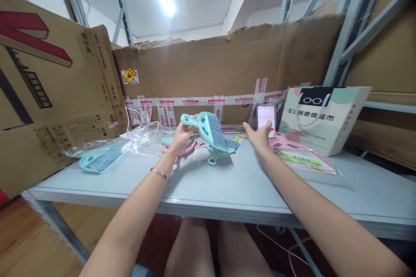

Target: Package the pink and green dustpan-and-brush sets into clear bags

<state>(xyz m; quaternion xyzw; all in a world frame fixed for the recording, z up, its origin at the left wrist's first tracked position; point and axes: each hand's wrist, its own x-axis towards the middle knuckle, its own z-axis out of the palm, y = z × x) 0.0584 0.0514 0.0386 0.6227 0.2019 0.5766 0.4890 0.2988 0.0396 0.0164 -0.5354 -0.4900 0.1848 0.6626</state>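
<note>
My left hand (182, 135) is closed round the handle of a teal hand brush (212, 130) with grey-blue bristles. The brush is tilted above the table, lying against a teal dustpan (217, 153) just under it. Empty, with thumb and fingers apart, my right hand (258, 137) is in front of an upright phone (265, 117) with a lit screen. Behind my left hand lies a pink brush (202, 151) with pale bristles, partly covered. To the right of my right hand, a pink brush and dustpan set (305, 156) lies in a clear bag with a green-yellow label.
A bagged teal brush set (101, 160) lies at the left of the grey table (201, 197). Clear plastic film (139, 138) is crumpled beside it. A paper carrier bag (320, 125) stands at right. Cardboard walls (195, 69) and a large carton (48, 86) enclose the back and left.
</note>
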